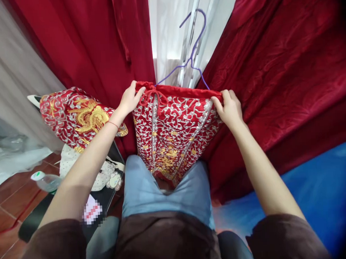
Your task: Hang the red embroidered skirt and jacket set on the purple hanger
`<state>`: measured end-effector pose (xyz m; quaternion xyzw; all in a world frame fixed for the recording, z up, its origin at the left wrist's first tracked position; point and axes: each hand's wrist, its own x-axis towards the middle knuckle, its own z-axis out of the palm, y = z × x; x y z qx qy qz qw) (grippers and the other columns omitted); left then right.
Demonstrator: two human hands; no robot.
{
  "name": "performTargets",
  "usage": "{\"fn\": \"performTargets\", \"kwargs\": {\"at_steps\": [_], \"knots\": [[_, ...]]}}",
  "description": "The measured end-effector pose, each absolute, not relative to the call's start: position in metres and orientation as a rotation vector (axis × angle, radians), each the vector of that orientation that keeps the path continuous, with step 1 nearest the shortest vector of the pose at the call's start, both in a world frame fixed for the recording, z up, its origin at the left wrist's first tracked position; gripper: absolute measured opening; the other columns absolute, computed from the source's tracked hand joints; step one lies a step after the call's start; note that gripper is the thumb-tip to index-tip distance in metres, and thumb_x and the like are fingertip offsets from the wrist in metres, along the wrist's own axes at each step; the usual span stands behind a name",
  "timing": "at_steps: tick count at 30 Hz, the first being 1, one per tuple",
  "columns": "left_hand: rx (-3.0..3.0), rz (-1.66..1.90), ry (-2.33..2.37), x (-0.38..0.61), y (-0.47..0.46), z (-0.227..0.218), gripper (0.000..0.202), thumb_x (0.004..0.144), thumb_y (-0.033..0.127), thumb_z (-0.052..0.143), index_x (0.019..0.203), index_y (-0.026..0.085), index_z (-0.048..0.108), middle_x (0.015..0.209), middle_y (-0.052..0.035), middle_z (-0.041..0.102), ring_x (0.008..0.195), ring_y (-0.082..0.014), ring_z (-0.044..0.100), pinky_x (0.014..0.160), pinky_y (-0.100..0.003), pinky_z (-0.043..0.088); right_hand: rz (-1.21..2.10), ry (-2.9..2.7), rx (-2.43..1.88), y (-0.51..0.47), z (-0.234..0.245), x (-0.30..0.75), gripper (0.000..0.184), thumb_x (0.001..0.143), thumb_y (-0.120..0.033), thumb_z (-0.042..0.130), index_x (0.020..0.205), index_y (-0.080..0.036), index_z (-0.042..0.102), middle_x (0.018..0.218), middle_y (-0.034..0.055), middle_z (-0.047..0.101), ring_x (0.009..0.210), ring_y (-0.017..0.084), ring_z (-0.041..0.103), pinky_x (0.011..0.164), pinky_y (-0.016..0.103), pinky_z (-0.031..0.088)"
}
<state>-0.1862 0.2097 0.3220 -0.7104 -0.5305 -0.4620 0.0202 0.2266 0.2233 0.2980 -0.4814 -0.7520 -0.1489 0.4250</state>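
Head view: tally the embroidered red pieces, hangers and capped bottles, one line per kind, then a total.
Embroidered red pieces: 2 (the held skirt and the draped piece at left)
Hangers: 1 (purple hanger)
Capped bottles: 1 (clear bottle)
Total: 4

Red embroidered skirt (175, 123), silver scrollwork all over, gold motifs denser toward the bottom. Two silver trim lines run down it, the right one slanting. Plain red waistband (185, 91) pulled taut, near level, gripped at both ends; red drawstring (155, 90) tied in a bow near the left end. Body hangs down, narrowing in view, hem unclear. Purple hanger (191, 59): hook up, opening left, arms running down to the waistband, lower part hidden.
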Motion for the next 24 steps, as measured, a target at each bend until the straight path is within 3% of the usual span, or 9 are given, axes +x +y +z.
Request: {"fn": "performTargets", "kwargs": {"at_steps": [4, 7, 9, 11, 13, 16, 19, 24], "knots": [[-2.244, -1.319, -1.571, -0.2, 0.184, 0.32, 0.061, 0.087, 0.065, 0.059, 0.127, 0.02, 0.057, 0.12, -0.0163, 0.068, 0.118, -0.0316, 0.063, 0.106, -0.046, 0.044, -0.368, -1.942, -1.239, 0.217, 0.305, 0.228, 0.045, 0.099, -0.053, 0.041, 0.123, -0.019, 0.059, 0.115, 0.0182, 0.06, 0.109, 0.033, 0.059, 0.098, 0.05, 0.048], [-2.265, -1.086, -1.525, -0.226, 0.148, 0.307, 0.091, 0.067, 0.069, 0.075, 0.137, 0.015, 0.054, 0.147, -0.0219, 0.053, 0.143, -0.0395, 0.041, 0.122, -0.052, 0.024, -0.393, -1.996, -1.299, 0.205, 0.308, 0.225, 0.044, 0.098, -0.042, 0.043, 0.131, -0.015, 0.055, 0.122, 0.0219, 0.057, 0.115, 0.035, 0.056, 0.101, 0.054, 0.045], [-2.232, -0.978, -1.584, -0.246, 0.122, 0.296, 0.107, 0.054, 0.068, 0.082, 0.139, 0.01, 0.052, 0.153, -0.0257, 0.045, 0.15, -0.045, 0.027, 0.125, -0.058, 0.011, -0.415, -2.024, -1.342, 0.193, 0.311, 0.22, 0.05, 0.095, -0.035, 0.045, 0.137, -0.009, 0.05, 0.128, 0.0262, 0.055, 0.119, 0.038, 0.055, 0.102, 0.058, 0.044], [-2.146, -0.942, -1.681, -0.259, 0.101, 0.29, 0.1, 0.056, 0.06, 0.083, 0.135, 0.006, 0.055, 0.15, -0.0294, 0.047, 0.152, -0.0481, 0.019, 0.123, -0.064, 0.008, -0.462, -2.014, -1.378, 0.181, 0.315, 0.211, 0.06, 0.092, -0.03, 0.047, 0.144, -0.003, 0.043, 0.137, 0.0323, 0.049, 0.125, 0.043, 0.051, 0.101, 0.064, 0.042], [-2.083, -0.833, -1.755, -0.263, 0.087, 0.291, 0.07, 0.07, 0.044, 0.076, 0.126, 0.004, 0.062, 0.138, -0.0308, 0.056, 0.151, -0.0478, 0.024, 0.121, -0.064, 0.016, -0.546, -1.976, -1.37, 0.167, 0.32, 0.197, 0.069, 0.088, -0.025, 0.049, 0.15, 0.001, 0.034, 0.147, 0.0371, 0.04, 0.133, 0.049, 0.044, 0.101, 0.071, 0.037], [-2.043, -0.441, -1.832, -0.25, 0.079, 0.31, 0.034, 0.083, 0.022, 0.056, 0.108, 0.005, 0.07, 0.114, -0.0285, 0.07, 0.131, -0.0439, 0.054, 0.109, -0.058, 0.037, -0.658, -2.01, -1.213, 0.141, 0.325, 0.163, 0.072, 0.085, -0.017, 0.05, 0.153, -0.002, 0.032, 0.156, 0.0356, 0.031, 0.144, 0.05, 0.032, 0.106, 0.075, 0.029], [-1.986, -0.258, -1.827, -0.219, 0.074, 0.343, 0.034, 0.091, 0.023, 0.045, 0.102, 0.007, 0.073, 0.102, -0.0258, 0.073, 0.104, -0.0384, 0.069, 0.091, -0.049, 0.047, -0.686, -2.262, -0.895, 0.101, 0.323, 0.118, 0.063, 0.087, -0.011, 0.047, 0.149, -0.007, 0.04, 0.155, 0.0322, 0.037, 0.146, 0.046, 0.035, 0.109, 0.072, 0.031], [-2.048, -0.477, -1.663, -0.147, 0.063, 0.399, 0.04, 0.098, 0.036, 0.046, 0.1, 0.008, 0.076, 0.098, -0.0236, 0.074, 0.098, -0.0361, 0.07, 0.085, -0.045, 0.047, -0.77, -2.65, -0.141, 0.03, 0.313, 0.051, 0.065, 0.089, -0.002, 0.043, 0.149, -0.026, 0.038, 0.158, 0.0125, 0.044, 0.148, 0.03, 0.037, 0.117, 0.062, 0.035]]}}
